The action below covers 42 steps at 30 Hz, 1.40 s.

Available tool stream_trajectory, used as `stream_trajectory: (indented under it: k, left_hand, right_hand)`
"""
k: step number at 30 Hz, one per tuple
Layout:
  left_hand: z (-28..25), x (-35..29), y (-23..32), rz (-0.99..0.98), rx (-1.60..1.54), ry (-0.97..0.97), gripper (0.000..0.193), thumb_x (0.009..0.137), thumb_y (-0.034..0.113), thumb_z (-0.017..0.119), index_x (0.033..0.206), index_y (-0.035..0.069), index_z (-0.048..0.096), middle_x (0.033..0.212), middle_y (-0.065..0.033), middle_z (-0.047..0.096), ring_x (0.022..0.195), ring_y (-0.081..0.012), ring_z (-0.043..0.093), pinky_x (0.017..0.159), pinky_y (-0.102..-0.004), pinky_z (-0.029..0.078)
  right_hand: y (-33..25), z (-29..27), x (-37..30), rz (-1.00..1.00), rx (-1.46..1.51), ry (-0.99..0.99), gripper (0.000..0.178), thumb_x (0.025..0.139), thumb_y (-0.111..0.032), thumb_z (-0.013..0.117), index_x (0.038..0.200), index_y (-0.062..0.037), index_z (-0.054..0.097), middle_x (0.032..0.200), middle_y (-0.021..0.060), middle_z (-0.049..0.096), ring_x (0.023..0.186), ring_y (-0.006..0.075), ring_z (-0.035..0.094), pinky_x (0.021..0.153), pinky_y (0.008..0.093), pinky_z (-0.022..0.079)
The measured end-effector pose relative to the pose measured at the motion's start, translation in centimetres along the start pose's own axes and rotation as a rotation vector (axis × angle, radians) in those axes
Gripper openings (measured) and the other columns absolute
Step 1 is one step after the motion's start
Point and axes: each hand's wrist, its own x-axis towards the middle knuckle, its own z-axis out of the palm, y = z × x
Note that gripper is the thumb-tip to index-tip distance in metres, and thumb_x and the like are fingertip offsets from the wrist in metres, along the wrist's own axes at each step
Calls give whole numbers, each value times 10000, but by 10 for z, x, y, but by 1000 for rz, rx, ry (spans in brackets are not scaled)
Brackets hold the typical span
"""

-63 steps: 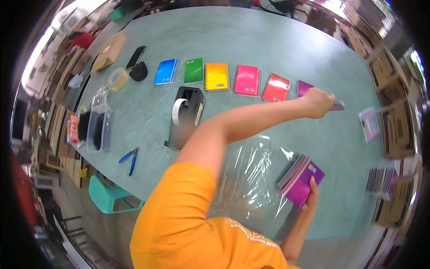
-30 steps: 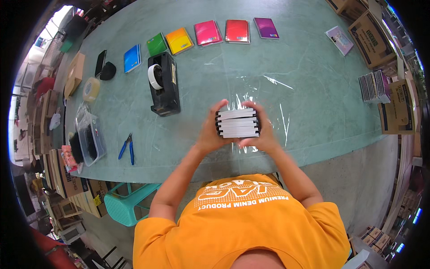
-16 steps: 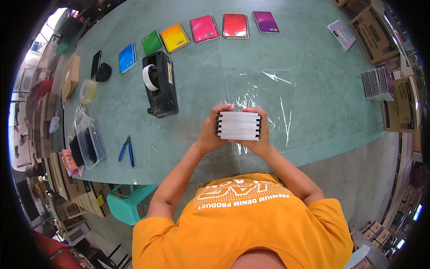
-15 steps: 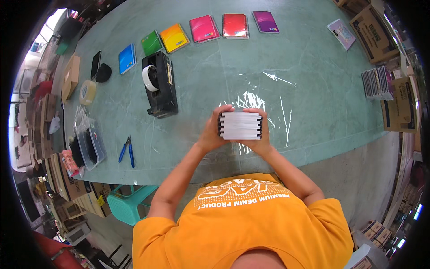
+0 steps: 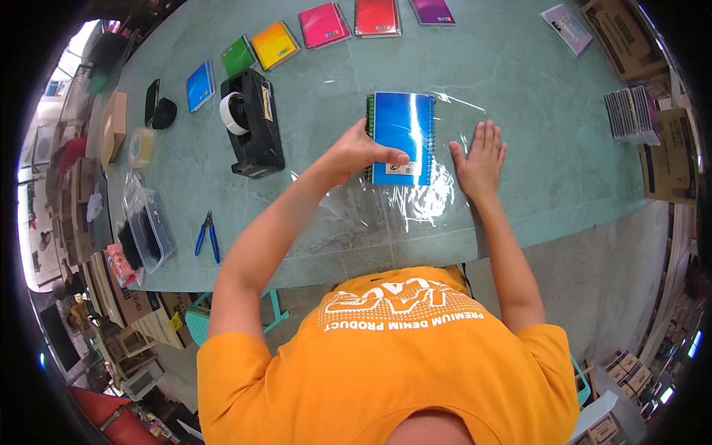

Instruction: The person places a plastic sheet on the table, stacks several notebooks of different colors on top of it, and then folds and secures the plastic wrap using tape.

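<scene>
A stack of spiral notebooks [image 5: 404, 126] lies on the table before me, a blue cover on top and a green coil showing along its left edge. My left hand [image 5: 357, 153] grips the stack from the left, thumb over a white label on the blue cover. To the right of it my right hand [image 5: 480, 163] lies flat with fingers stretched out, holding nothing. Shiny clear plastic film [image 5: 426, 204] spreads beneath the stack and near my right hand; its outer edges are hard to make out.
A black tape dispenser [image 5: 258, 130] stands left of the stack, with blue-handled cutters [image 5: 208, 236] nearer me. Notebooks, among them a yellow one [image 5: 275, 44], line the far side. A clear plastic bin [image 5: 156, 230], a tape roll [image 5: 141, 147] and cardboard boxes [image 5: 671, 156] occupy the sides.
The stack, held edge-up between both hands before, now lies blue cover up and farther from me. My right hand has let go and moved right onto the table.
</scene>
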Motion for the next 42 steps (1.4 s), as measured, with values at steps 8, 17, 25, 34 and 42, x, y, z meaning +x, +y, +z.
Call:
stream_trajectory:
  k: [8,17,25,34,42]
  left_hand:
    - [12,-2,9,-113,1,-55,903,553,274,868,1246,-36,379,1142,-153,551,1075,-236,528,958,-351,387]
    - [18,-5,10,-152,24,43,873,571,282,858,1235,-32,385,1135,-151,556,1065,-244,541,944,-357,404]
    - [15,-31,3,-87,-152,123,789,595,282,844,1215,5,442,1096,-126,585,1016,-230,577,891,-357,457]
    - [-1,-56,-40,-116,-176,223,805,585,286,847,1228,22,441,1107,-122,587,1020,-229,581,906,-357,453]
    - [8,-54,-46,-76,-192,328,765,612,277,833,1219,20,445,1111,-130,585,1032,-249,577,907,-373,449]
  right_hand:
    - [0,-28,38,-58,601,62,322,802,-286,677,1052,-100,596,985,85,585,944,229,552,787,389,448]
    - [5,-71,12,390,925,-643,239,813,-111,655,994,7,552,722,38,593,574,97,568,443,224,444]
    - [-2,-68,-10,545,1170,-445,237,820,-29,608,1018,66,519,719,98,598,639,163,628,464,247,496]
    - [15,-62,-24,354,975,-273,204,848,-106,624,1009,14,589,810,42,594,710,95,593,557,222,508]
    - [-21,-54,-20,415,1184,-250,377,780,-69,686,1099,8,499,838,58,620,654,97,579,560,221,492]
